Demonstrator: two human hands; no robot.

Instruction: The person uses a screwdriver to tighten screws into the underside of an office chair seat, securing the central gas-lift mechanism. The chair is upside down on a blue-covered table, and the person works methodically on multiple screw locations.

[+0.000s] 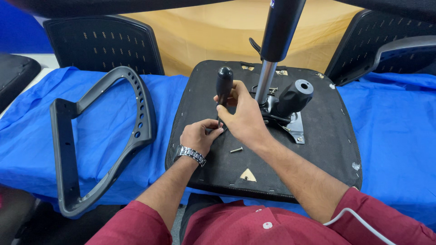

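- The right hand (pixel 243 115) is wrapping its fingers around the black handle of a screwdriver (pixel 223 86), holding it upright; the shaft and tip are hiding behind the two hands, so where the tip is meeting the seat is not showing.
- The left hand (pixel 198 136) is lying on the upturned black seat (pixel 227 168) with fingers curled together at the foot of the screwdriver; whatever they are pinching is too small to make out.
- A loose screw (pixel 236 149) is lying on the seat just beside the left hand (clear of both hands).
- The chrome post (pixel 265 81) and its black sleeve are rising from the metal plate (pixel 295 129) behind the right hand and running out of the top edge.
- A black knob (pixel 295 94) is jutting from the plate, right of the post.
- A grey armrest (pixel 104 136) is lying on the blue cloth (pixel 395 131) covering the desk, well apart to the left.
- Black chair backs (pixel 104 45) are standing behind the desk, partly cut off.
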